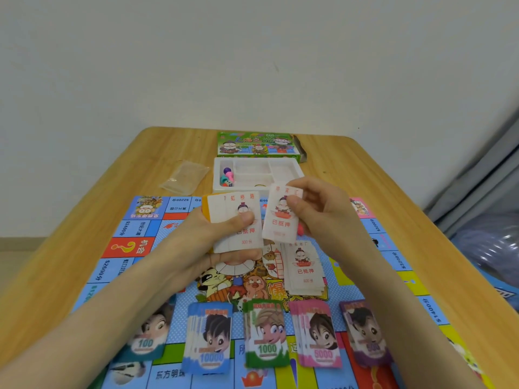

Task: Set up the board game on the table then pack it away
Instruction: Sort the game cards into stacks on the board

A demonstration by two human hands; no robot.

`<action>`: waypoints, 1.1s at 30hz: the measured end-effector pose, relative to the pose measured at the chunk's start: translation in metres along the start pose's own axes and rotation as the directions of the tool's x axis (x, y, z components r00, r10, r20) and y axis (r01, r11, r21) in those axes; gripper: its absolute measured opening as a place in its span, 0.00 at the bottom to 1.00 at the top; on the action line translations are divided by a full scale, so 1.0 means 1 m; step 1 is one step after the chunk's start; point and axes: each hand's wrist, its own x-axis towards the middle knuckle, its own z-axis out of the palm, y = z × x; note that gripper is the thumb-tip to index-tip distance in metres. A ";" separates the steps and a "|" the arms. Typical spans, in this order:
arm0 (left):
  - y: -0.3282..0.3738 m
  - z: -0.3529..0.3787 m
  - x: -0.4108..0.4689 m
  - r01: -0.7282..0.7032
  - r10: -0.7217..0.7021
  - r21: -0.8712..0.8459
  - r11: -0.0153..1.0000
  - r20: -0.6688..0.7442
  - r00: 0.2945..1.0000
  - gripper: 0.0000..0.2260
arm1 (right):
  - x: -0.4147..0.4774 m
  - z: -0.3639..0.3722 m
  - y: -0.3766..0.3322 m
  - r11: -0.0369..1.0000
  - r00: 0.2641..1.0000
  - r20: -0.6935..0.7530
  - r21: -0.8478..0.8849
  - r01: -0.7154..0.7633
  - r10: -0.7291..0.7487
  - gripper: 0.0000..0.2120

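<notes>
The step in hand seems to be the sorting of the property cards, one by one, onto the colourful paper game board (134, 228) that lies flat on the wooden table (365, 169). The left hand (207, 237) holds a thick stack of white cards with red print (224, 209), with the thumb pressed on the top face. The right hand (320, 209) pinches a single white card (278, 223) just beside this stack. To do it well, I think the right hand should lay this card squarely on the small pile of white cards (304, 268) at the middle of the board, so the edges stay even, while the left thumb keeps the next card from sliding. The cards look thin and smooth, so two may stick together. Near the person, five bundles of paper money lie in a row: teal (148, 335), blue (209, 338), green (266, 335), pink (318, 335) and purple (365, 332). Behind the board stands a white plastic tray (280, 169) with coloured pawns (228, 176), and further back the green game box (257, 144).
</notes>
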 end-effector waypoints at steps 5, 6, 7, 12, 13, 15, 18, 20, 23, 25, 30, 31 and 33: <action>-0.001 -0.002 0.002 -0.015 0.015 -0.003 1.000 -0.039 0.999 0.15 | 0.006 -0.018 0.007 0.977 0.990 -0.019 -0.158 -0.141 0.140 0.06; -0.001 -0.002 0.002 -0.018 0.017 -0.001 1.000 -0.049 0.999 0.14 | 0.006 -0.021 0.008 0.966 0.986 0.001 -0.201 -0.165 0.168 0.07; 0.000 -0.002 0.002 -0.018 0.018 0.000 1.000 -0.056 0.998 0.13 | 0.006 -0.024 0.009 0.950 0.980 0.025 -0.251 -0.184 0.196 0.07; -0.001 -0.002 0.002 0.001 -0.001 0.008 1.000 -0.042 0.999 0.11 | 0.004 -0.027 0.011 0.857 0.925 0.164 -0.457 -0.236 0.342 0.04; -0.001 -0.002 0.001 0.003 -0.002 0.011 1.000 -0.041 0.999 0.12 | 0.003 -0.027 0.012 0.848 0.918 0.178 -0.475 -0.235 0.354 0.04; -0.001 -0.002 0.001 0.002 -0.001 0.016 1.000 -0.041 0.999 0.13 | 0.003 -0.025 0.013 0.835 0.913 0.188 -0.501 -0.229 0.363 0.03; -0.001 -0.002 0.001 0.003 -0.002 0.014 1.000 -0.036 0.999 0.14 | 0.004 -0.023 0.015 0.810 0.917 0.181 -0.549 -0.206 0.355 0.02; -0.001 -0.001 0.001 0.005 -0.005 0.013 1.000 -0.027 1.000 0.14 | 0.004 -0.022 0.018 0.783 0.922 0.162 -0.591 -0.195 0.352 0.04; 0.000 0.000 0.001 0.005 -0.005 0.010 1.000 -0.016 1.000 0.13 | 0.004 -0.020 0.021 0.738 0.924 0.142 -0.650 -0.184 0.355 0.07; 0.000 0.000 0.000 0.003 -0.003 0.007 1.000 -0.010 1.000 0.13 | 0.003 -0.020 0.023 0.711 0.926 0.132 -0.681 -0.175 0.355 0.08; 0.000 -0.001 0.000 0.002 -0.003 0.015 1.000 0.005 1.000 0.14 | 0.002 -0.020 0.022 0.753 0.958 0.095 -0.641 -0.149 0.270 0.09; -0.001 -0.002 0.001 0.004 -0.005 0.018 1.000 0.008 1.000 0.15 | 0.003 -0.018 0.020 0.802 0.972 0.093 -0.584 -0.125 0.218 0.09; -0.001 -0.002 0.001 0.010 -0.010 0.018 1.000 0.011 1.000 0.15 | 0.003 -0.013 0.013 0.894 0.987 0.106 -0.444 -0.065 0.124 0.10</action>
